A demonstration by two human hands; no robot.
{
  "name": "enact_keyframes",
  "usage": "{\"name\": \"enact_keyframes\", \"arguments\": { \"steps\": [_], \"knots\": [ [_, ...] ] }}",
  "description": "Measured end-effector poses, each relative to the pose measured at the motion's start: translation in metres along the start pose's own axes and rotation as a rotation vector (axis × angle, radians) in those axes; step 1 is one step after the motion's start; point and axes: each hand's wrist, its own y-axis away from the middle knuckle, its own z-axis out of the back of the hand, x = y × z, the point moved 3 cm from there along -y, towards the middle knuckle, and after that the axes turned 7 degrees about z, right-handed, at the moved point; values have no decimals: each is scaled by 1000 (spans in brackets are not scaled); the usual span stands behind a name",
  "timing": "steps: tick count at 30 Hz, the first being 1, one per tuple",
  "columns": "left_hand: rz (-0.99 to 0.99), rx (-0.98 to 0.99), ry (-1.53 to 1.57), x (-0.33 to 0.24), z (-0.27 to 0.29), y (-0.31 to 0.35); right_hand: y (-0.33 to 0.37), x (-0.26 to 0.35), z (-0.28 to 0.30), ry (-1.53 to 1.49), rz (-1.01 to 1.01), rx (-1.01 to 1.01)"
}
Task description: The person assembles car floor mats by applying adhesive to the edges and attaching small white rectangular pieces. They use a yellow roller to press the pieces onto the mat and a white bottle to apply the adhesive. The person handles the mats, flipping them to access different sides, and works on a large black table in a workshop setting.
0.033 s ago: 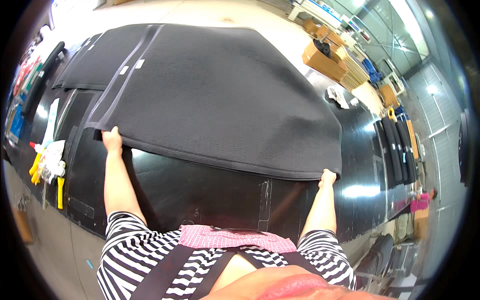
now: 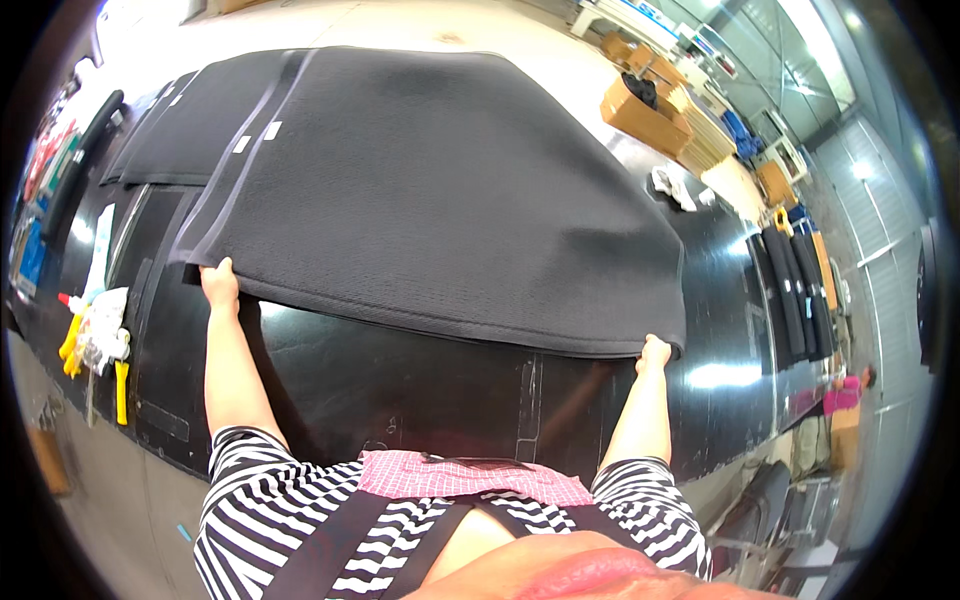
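Black sheet (image 2: 440, 200): spreading over worktop (image 2: 450, 400), stopping short of near edge.
Left hand (image 2: 220, 283): gripping by near-left corner, fingers closed.
Right hand (image 2: 654, 353): gripping by near-right corner, fingers closed.
Handling: ideally tensioning both corners evenly.

Under the black sheet (image 2: 430, 210) hide most fingers of the left hand (image 2: 220, 284), centre-left, and right hand (image 2: 654, 354), centre-right; a far-right pink shape (image 2: 840, 401) is too small to identify.
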Motion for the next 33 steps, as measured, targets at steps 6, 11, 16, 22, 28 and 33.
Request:
{"name": "enact_keyframes", "arguments": {
  "steps": [6, 11, 16, 22, 28, 33],
  "knots": [
    [-93, -41, -150, -10, -15, 26, -46, 38, -15, -36, -3, -24],
    [-326, -145, -326, 0, -37, 34, -25, 304, -141, 576, 879, 76],
    [-299, -155, -300, -8, -15, 37, 364, 410, -248, 552, 1643, 847],
    [-296, -30, -179, 4, -11, 23, 467, 275, -193, 687, 1836, 1702],
    [-225, -91, -200, 5, -14, 29, 457, 224, -131, 793, 1774, 1853],
    [-214, -80, -156, 8, -8, 23, 444, 199, -118, 786, 1768, 1776]
  ]
}}
